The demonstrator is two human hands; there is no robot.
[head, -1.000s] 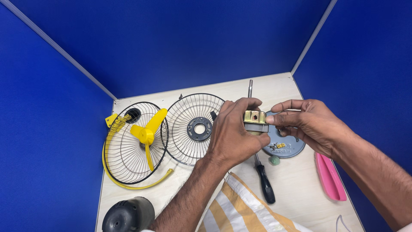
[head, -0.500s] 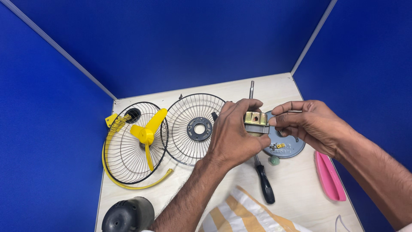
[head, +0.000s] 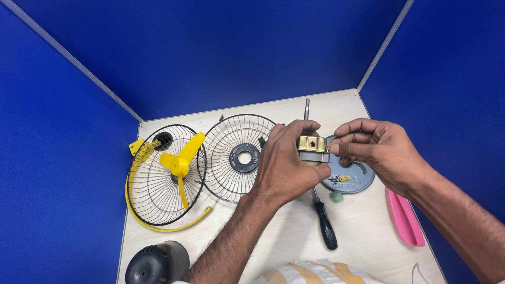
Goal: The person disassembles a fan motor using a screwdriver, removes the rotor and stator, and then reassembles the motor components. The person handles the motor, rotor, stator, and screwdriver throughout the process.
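Both hands hold a small fan motor above the table.

The left hand (head: 286,165) has its grip pinching the brass-coloured fan motor (head: 312,149); the right hand (head: 380,152) pinches its side with pressed fingertips. Beneath lie a screwdriver (head: 325,223), a grey round base plate (head: 353,179), a wire fan guard (head: 236,155) and a yellow fan blade (head: 181,164) on the table (head: 368,247).
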